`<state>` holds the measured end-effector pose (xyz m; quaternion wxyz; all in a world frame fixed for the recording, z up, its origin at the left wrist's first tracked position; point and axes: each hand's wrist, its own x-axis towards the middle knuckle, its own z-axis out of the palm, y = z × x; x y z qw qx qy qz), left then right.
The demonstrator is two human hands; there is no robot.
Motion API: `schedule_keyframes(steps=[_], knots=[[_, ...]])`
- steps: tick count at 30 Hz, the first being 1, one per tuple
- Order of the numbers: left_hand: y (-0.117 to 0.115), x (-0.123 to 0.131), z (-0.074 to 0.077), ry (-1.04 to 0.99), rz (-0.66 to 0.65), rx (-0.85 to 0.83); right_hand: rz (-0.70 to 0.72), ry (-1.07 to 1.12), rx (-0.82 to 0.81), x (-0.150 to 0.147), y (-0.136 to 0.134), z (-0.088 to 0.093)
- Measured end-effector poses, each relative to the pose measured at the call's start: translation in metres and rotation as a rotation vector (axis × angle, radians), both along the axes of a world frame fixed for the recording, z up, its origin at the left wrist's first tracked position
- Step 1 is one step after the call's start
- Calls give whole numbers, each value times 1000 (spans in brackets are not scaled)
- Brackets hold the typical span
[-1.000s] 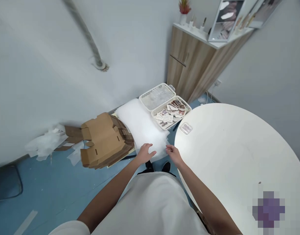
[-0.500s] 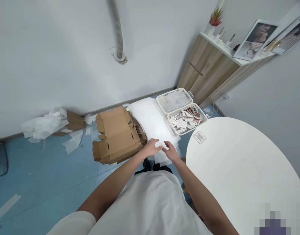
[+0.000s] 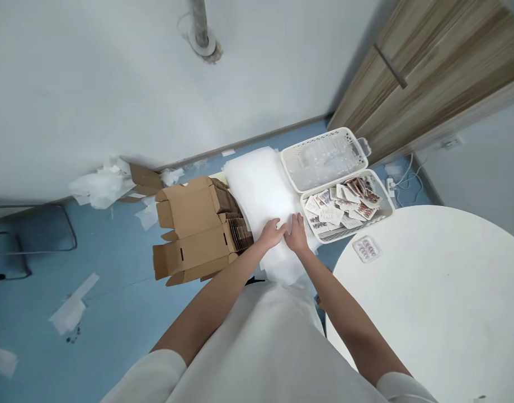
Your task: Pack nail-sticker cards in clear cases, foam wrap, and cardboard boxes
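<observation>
"Nearest items first?"

"Shirt (image 3: 265, 347), white. Then left hand (image 3: 271, 235) and right hand (image 3: 297, 235), side by side on the sheets (image 3: 257, 184), thumbs close together."

"Fingers?"

"Left: loosely bent, small gap at the thumb. Right: nearly straight, pointing away from the body. Whether either has hold of a sheet, I can't tell from here."

"Place of the sheets?"

"One white stack, soft-looking, between the cartons (image 3: 198, 207) on the left and the card basket (image 3: 336, 236) on the right. Near end uneven, by the shirt."

"Risks?"

"Several sheets could lift together, I'd judge, since thin ones tend to cling. A sideways pull could skew the stack. The right hand is near the basket; a wide swing could knock it and scatter the cards (image 3: 332, 215), heaped loosely."

"Cartons?"

"Brown, flaps sticking out. The left forearm passes over their edge, so a snag is possible."

"Farther off?"

"Table (image 3: 428, 291), white, curved edge; one clear pack (image 3: 367, 249) on it. Second basket (image 3: 291, 163), beyond the first, holding clear plastic (image 3: 328, 157). Last: cabinet (image 3: 428, 45), wood-grained, and wall pipe (image 3: 200, 28)."
</observation>
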<state>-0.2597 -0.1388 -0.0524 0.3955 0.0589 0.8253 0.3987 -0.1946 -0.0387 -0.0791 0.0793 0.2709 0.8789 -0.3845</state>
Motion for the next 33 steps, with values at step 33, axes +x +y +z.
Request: schedule_keyframes(steps=[33], knots=[[1, -3, -46, -99, 530, 88, 47, 105, 77, -16, 9, 17]])
